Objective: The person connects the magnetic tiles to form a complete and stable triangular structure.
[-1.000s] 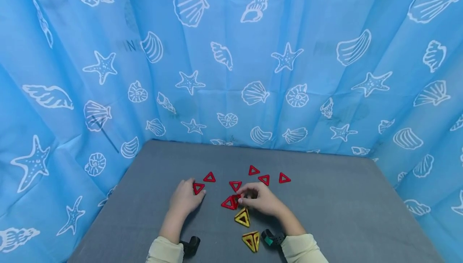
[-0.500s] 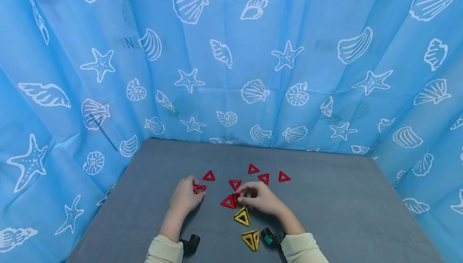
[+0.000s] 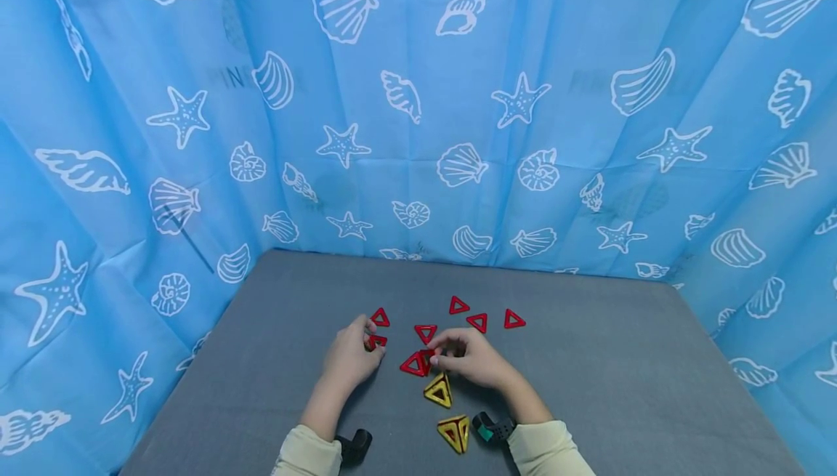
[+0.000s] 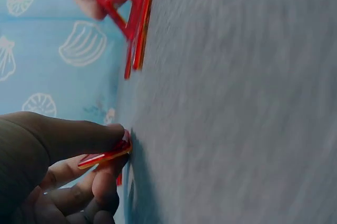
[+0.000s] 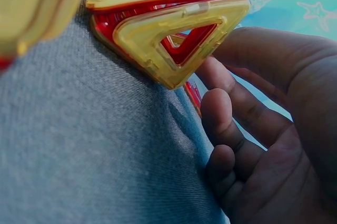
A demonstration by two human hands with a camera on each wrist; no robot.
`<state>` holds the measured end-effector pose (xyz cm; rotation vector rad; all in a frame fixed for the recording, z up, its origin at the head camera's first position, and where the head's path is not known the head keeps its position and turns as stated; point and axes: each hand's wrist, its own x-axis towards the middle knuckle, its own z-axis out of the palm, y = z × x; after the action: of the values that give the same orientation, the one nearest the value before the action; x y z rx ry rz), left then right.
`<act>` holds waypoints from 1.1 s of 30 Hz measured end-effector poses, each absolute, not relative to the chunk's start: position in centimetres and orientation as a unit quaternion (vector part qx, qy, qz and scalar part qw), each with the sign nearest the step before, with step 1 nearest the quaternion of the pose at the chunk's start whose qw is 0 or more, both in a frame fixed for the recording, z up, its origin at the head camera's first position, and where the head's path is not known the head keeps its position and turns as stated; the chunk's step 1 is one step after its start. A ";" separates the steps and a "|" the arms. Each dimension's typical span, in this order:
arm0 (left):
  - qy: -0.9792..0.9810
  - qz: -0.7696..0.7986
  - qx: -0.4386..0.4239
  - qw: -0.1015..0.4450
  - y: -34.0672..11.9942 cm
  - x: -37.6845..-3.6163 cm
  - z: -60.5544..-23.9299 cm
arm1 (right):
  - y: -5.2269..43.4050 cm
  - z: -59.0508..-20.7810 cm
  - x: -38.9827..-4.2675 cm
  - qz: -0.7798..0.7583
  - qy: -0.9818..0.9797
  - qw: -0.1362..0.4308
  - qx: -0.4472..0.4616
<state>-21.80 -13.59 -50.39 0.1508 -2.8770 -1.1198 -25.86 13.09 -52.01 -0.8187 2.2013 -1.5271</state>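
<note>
The left hand (image 3: 349, 357) pinches a flat red plastic triangle tile (image 3: 376, 341) against the grey felt-covered table (image 3: 621, 381), thumb on top. At its 3 o'clock, just beside it, the right hand (image 3: 472, 358) grips a standing red triangle assembly (image 3: 415, 364) with curled fingers. A yellow triangle pyramid (image 3: 439, 392) sits at the right hand's 7 o'clock, near it

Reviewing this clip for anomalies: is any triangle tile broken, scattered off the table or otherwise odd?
Nothing stands out. The left hand pinches a red triangle tile, the right hand holds the red tile assembly, and the tiles look whole on the grey table.
</note>
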 end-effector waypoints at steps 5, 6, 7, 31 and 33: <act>-0.922 -0.388 0.015 0.015 -12.4 -21.7 -50.6 | 13.0 -51.9 -25.8 -0.537 0.776 0.170 -0.285; -0.920 -0.391 0.003 0.014 -12.2 -21.6 -50.6 | 13.0 -51.9 -25.8 -0.536 0.777 0.171 -0.284; -0.918 -0.395 -0.007 0.012 -12.0 -21.6 -50.6 | 13.0 -51.9 -25.8 -0.536 0.776 0.171 -0.283; -0.890 -0.435 -0.131 -0.049 -11.3 -21.6 -50.4 | 12.6 -51.6 -25.6 -0.533 0.776 0.167 -0.295; -0.889 -0.434 -0.133 -0.051 -11.4 -21.6 -50.4 | 12.5 -51.6 -25.6 -0.534 0.774 0.167 -0.296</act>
<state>-21.65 -11.37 -50.42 -0.4321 -2.8880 -1.4099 -25.59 12.54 -51.57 -0.8430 2.2027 -1.5201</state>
